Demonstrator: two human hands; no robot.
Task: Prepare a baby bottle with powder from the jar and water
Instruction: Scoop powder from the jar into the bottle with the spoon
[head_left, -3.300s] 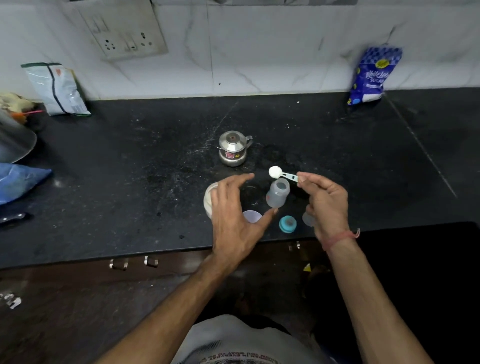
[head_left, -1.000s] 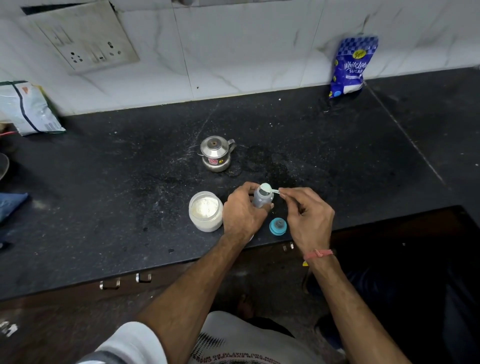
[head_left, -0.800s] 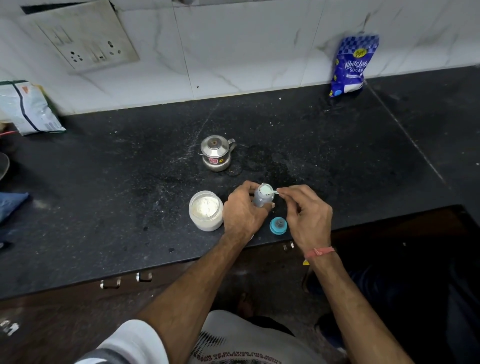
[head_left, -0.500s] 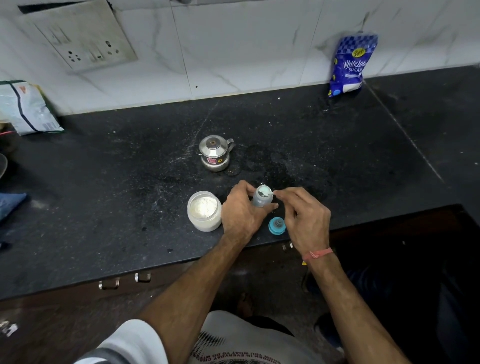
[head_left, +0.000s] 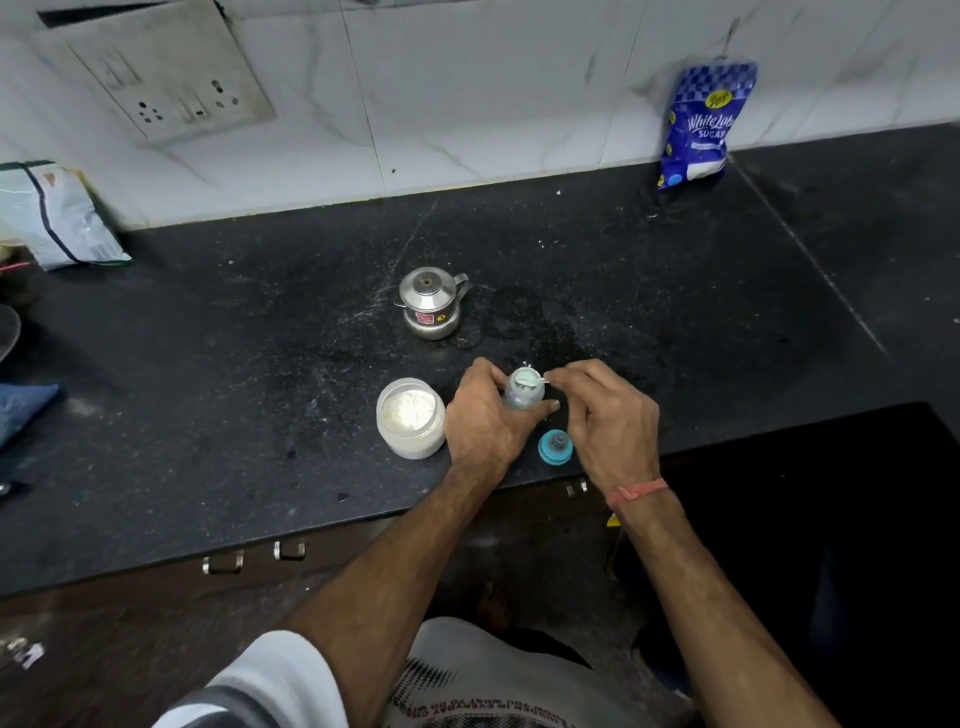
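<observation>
While your left hand (head_left: 480, 421) wraps the light, tippable bottle (head_left: 523, 393) mid-body, your right hand (head_left: 605, 415) pinches the scoop (head_left: 530, 382) handle; grip the bottle low.

The baby bottle (head_left: 523, 396), small, translucent and uncapped, stands upright near the counter's front edge. A white scoop (head_left: 527, 383) sits tipped over its open mouth. The open jar (head_left: 410, 419) stands upright just left of it, white powder inside. The teal nipple cap (head_left: 555, 447) lies in front of the bottle.
</observation>
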